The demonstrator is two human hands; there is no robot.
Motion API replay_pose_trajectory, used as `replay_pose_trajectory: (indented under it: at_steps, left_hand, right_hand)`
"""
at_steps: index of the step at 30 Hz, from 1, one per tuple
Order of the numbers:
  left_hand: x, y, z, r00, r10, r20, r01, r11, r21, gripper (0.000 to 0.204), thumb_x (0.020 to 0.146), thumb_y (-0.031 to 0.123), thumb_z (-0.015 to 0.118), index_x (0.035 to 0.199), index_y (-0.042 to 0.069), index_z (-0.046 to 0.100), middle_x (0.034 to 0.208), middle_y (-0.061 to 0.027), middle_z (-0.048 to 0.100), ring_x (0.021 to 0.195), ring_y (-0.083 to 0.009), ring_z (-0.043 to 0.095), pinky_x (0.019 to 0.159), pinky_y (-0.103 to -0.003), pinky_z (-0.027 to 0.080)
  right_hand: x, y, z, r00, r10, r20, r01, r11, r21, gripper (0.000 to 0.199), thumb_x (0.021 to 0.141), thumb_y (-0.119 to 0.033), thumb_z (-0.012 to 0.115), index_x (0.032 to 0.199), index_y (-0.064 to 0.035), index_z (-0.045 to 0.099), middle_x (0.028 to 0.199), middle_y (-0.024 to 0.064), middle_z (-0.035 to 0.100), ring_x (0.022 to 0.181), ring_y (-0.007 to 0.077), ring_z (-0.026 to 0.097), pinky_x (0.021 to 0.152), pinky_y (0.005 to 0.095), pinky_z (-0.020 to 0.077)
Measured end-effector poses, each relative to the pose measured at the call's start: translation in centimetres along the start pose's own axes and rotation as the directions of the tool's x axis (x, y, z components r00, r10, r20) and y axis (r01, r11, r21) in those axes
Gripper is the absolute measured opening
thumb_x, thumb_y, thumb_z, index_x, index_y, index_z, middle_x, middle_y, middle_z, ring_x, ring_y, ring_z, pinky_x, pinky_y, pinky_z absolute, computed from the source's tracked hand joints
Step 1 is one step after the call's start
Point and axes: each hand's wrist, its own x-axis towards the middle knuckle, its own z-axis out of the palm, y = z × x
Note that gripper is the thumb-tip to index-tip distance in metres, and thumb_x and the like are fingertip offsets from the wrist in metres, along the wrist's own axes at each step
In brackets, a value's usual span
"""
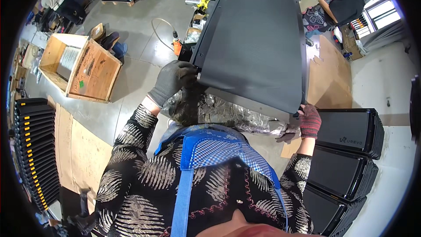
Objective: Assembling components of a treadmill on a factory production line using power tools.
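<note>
A long black treadmill deck [258, 39] with a smooth dark belt stretches away in front of me, tilted on a bench. My left hand [173, 80], in a grey glove, has its fingers closed round the near left corner of the deck. At the near right corner, my right hand [310, 121], in a dark red striped glove, pinches the edge of the belt or deck with its fingertips. Silvery crumpled wrapping [223, 109] covers the bench edge below the deck. An orange power screwdriver [176, 46] with a hose stands just beyond my left hand.
Stacked black treadmill decks [346, 136] stand at my right by the wall, more black parts [35, 149] at my left. An open wooden crate [94, 72] sits on the floor. A co-worker [344, 8] stands at the far right, another person [63, 0] at the far left.
</note>
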Motion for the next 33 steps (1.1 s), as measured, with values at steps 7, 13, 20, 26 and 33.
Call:
replay_pose_trajectory:
  at_steps: [7, 13, 20, 26, 33]
  left_hand:
    - [-1.5, -2.9, -0.6, 0.996, -0.093, -0.009, 0.091, 0.985, -0.144, 0.020, 0.081, 0.013, 0.063, 0.099, 0.009, 0.068, 0.099, -0.0107, 0.065, 0.091, -0.0285, 0.062, 0.079, -0.037, 0.049]
    - [-2.5, -6.6, -1.6, 0.993, -0.085, 0.081, 0.091, 0.993, -0.079, 0.021, 0.083, 0.016, 0.061, 0.102, 0.009, 0.066, 0.100, -0.0118, 0.065, 0.091, -0.0307, 0.061, 0.080, -0.038, 0.049]
    - [-0.9, -16.8, 4.1, 0.962, -0.067, 0.265, 0.068, 0.998, 0.006, 0.024, 0.080, 0.022, 0.060, 0.101, 0.010, 0.066, 0.099, -0.0140, 0.065, 0.086, -0.0332, 0.061, 0.076, -0.041, 0.049]
    - [4.8, -20.7, 16.6, 0.703, 0.180, 0.688, -0.285, 0.958, 0.041, 0.022, 0.073, 0.026, 0.058, 0.079, 0.009, 0.071, 0.078, -0.0134, 0.067, 0.075, -0.0356, 0.063, 0.068, -0.044, 0.051]
    - [-1.4, -34.4, 35.0, 0.601, 0.153, 0.784, -0.404, 0.905, 0.133, 0.027, 0.072, 0.030, 0.061, 0.089, 0.012, 0.072, 0.087, -0.0138, 0.068, 0.082, -0.0306, 0.066, 0.072, -0.041, 0.052]
  right_hand:
    - [0.3, -1.9, -1.1, 0.980, 0.184, 0.073, -0.185, 0.983, 0.005, 0.021, 0.075, -0.018, 0.066, 0.096, -0.0161, 0.065, 0.102, 0.0070, 0.063, 0.093, 0.0282, 0.061, 0.076, 0.0367, 0.0503]
    - [-0.2, -3.1, -1.8, 0.957, 0.266, 0.115, -0.248, 0.957, -0.152, 0.018, 0.078, -0.019, 0.062, 0.096, -0.0168, 0.064, 0.101, 0.0057, 0.063, 0.091, 0.0284, 0.061, 0.073, 0.0378, 0.0505]
    - [-0.7, -12.7, -3.4, 0.873, 0.383, -0.301, -0.397, 0.918, 0.019, 0.015, 0.088, -0.028, 0.054, 0.091, -0.0156, 0.062, 0.091, 0.0054, 0.064, 0.078, 0.0309, 0.062, 0.065, 0.0414, 0.0508]
    - [-7.7, -25.9, 2.9, 0.803, 0.431, 0.412, -0.544, 0.247, 0.802, 0.019, 0.081, -0.024, 0.068, 0.087, -0.0066, 0.063, 0.075, 0.0084, 0.065, 0.068, 0.0174, 0.062, 0.061, 0.0360, 0.0490]
    - [-8.4, -32.6, 7.6, 0.763, 0.414, 0.496, -0.642, 0.406, 0.650, 0.040, 0.086, -0.036, 0.064, 0.064, -0.0021, 0.060, 0.057, 0.0051, 0.059, 0.052, 0.0133, 0.053, 0.049, 0.0324, 0.0406]
